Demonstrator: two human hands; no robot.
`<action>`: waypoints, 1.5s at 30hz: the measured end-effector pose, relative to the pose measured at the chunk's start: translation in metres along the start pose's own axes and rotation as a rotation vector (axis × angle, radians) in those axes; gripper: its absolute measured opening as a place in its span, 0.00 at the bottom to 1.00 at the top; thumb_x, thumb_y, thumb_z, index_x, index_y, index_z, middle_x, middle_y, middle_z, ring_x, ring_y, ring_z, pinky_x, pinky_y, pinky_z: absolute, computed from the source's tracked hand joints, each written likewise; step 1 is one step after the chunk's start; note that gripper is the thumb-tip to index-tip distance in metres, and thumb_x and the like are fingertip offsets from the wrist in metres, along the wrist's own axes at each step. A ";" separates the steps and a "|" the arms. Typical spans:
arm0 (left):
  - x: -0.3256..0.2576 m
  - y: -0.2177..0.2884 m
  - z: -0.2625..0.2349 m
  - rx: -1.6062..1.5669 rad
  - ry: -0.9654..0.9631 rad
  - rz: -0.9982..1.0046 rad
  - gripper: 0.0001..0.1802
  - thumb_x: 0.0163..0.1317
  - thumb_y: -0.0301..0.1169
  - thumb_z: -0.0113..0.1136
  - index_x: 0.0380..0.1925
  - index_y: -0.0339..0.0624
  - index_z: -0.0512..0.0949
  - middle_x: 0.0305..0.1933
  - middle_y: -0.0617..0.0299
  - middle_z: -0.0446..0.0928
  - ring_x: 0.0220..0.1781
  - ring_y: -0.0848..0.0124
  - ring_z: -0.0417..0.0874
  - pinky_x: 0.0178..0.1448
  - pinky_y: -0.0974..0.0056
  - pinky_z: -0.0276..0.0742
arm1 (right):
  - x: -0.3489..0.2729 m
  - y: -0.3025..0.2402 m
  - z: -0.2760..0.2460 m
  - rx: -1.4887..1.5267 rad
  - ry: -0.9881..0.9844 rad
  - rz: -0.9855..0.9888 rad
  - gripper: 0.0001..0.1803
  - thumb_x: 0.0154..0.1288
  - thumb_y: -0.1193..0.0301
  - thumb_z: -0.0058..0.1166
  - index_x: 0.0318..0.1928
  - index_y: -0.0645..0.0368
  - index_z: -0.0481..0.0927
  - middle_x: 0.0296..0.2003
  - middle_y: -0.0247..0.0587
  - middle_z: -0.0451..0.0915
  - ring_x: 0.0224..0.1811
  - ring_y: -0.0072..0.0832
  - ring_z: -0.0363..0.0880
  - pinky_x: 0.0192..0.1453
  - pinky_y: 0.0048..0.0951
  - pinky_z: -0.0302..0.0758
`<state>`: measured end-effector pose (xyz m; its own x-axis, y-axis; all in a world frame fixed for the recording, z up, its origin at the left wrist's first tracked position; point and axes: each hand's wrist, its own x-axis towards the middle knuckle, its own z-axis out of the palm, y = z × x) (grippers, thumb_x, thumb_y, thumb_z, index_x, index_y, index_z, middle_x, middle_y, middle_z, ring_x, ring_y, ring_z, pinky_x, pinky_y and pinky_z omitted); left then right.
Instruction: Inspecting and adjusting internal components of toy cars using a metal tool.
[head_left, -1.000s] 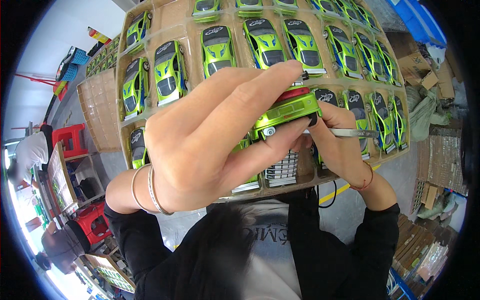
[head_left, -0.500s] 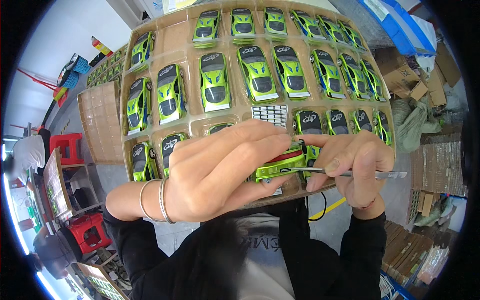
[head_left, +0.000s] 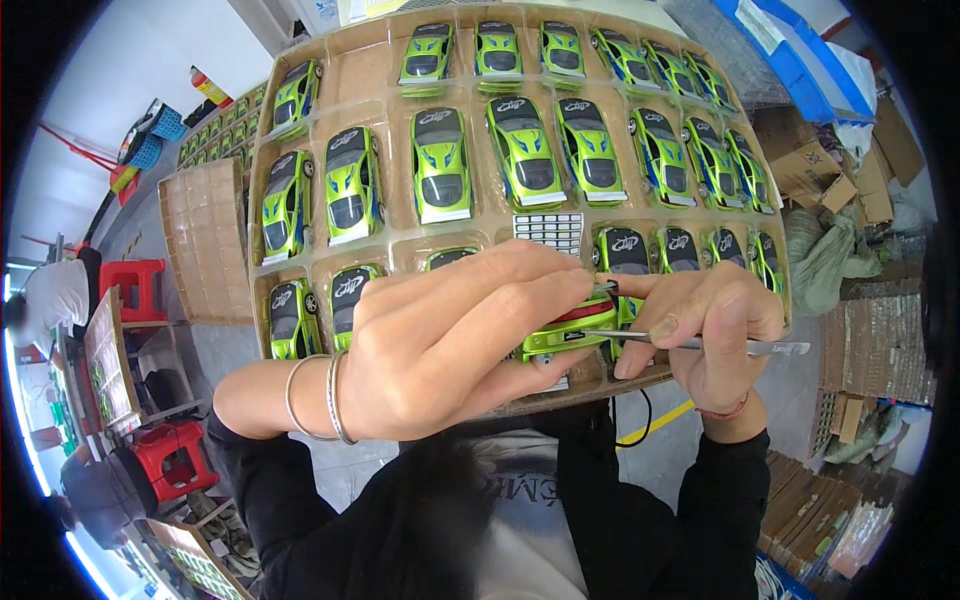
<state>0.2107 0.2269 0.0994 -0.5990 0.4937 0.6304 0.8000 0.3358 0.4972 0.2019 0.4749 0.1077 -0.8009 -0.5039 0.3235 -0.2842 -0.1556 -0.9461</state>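
My left hand [head_left: 450, 350] is wrapped round a lime-green toy car [head_left: 562, 340], its end with a red strip turned toward me. Slim metal tweezers [head_left: 778, 348] lie in my right hand [head_left: 720, 325], gripped between thumb and fingers. Their pointed tip touches or nearly touches the car's end; which, I cannot tell. Both hands are over the near part of a large brown tray [head_left: 390, 232] with rows of similar green cars [head_left: 442, 165] in clear moulded pockets. Just beyond my fingers lies a sheet of small white labels [head_left: 548, 232].
One far-left pocket holds no car. Red stools [head_left: 172, 462] and workbenches with people stand to the left. An upright brown tray [head_left: 205, 240] leans beside mine. Stacked cardboard [head_left: 880, 345] and a blue-edged bin [head_left: 790, 55] are on the right.
The view has shifted slightly, so the tray and cars appear a little to the right. The car is tilted slightly differently in my left hand, and the tweezers' tip stays at its end.
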 end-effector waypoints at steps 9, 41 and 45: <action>0.000 -0.002 0.000 0.015 0.005 0.018 0.28 0.49 0.26 0.80 0.50 0.28 0.78 0.48 0.42 0.85 0.48 0.53 0.89 0.48 0.61 0.87 | -0.001 0.000 0.001 0.003 0.013 0.013 0.26 0.82 0.56 0.38 0.34 0.63 0.78 0.27 0.48 0.85 0.33 0.35 0.89 0.64 0.57 0.77; 0.010 -0.050 -0.051 0.617 0.314 -0.018 0.24 0.57 0.19 0.72 0.55 0.36 0.80 0.55 0.52 0.84 0.53 0.66 0.87 0.55 0.66 0.84 | 0.000 0.020 -0.012 -0.058 -0.015 -0.009 0.25 0.79 0.54 0.46 0.48 0.65 0.83 0.36 0.47 0.86 0.37 0.35 0.86 0.55 0.42 0.81; 0.007 -0.150 -0.080 0.557 0.302 -0.098 0.25 0.58 0.23 0.71 0.57 0.43 0.80 0.49 0.55 0.85 0.47 0.62 0.88 0.51 0.64 0.83 | 0.002 0.028 -0.002 -0.223 -0.148 0.051 0.19 0.79 0.61 0.48 0.48 0.64 0.84 0.35 0.42 0.86 0.39 0.27 0.85 0.45 0.27 0.79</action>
<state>0.0838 0.1156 0.0771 -0.5880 0.2193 0.7785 0.5902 0.7745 0.2277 0.1917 0.4711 0.0816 -0.7360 -0.6278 0.2532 -0.3674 0.0563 -0.9284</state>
